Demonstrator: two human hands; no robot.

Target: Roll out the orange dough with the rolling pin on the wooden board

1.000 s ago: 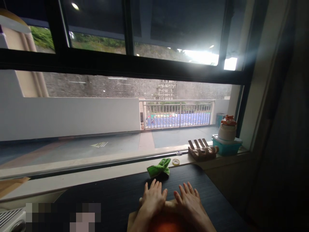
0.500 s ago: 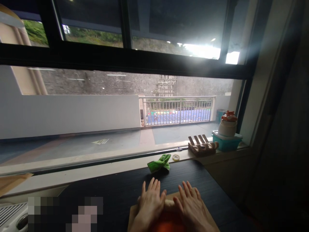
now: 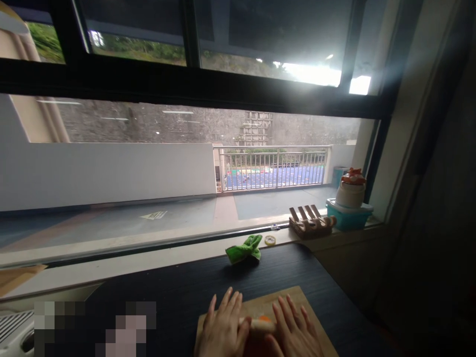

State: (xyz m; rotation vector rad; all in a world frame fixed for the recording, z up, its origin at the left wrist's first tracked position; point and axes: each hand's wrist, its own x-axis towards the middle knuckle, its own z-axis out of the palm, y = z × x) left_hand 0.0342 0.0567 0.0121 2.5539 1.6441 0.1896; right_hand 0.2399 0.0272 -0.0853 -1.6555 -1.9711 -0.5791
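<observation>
Between my hands lies a pale rolling pin (image 3: 260, 326), crosswise on a wooden board (image 3: 295, 296). My left hand (image 3: 222, 328) rests flat over the pin's left end, fingers stretched forward. Over its right end, my right hand (image 3: 299, 331) lies flat too, with the fingers spread. Something orange and flat, like dough (image 3: 265, 319), peeks out just beyond the pin. The pin's ends are hidden under my palms.
The board sits on a dark table (image 3: 167, 287). Near the window ledge are a crumpled green cloth (image 3: 244, 249) and a roll of tape (image 3: 270, 240). A brown slatted holder (image 3: 311, 223) and a teal box (image 3: 348, 216) bearing a jug (image 3: 350, 191) stand on the ledge.
Both hands have drawn back toward me with the rolling pin. More of the board's far part shows, and a bit of orange appears beyond the pin.
</observation>
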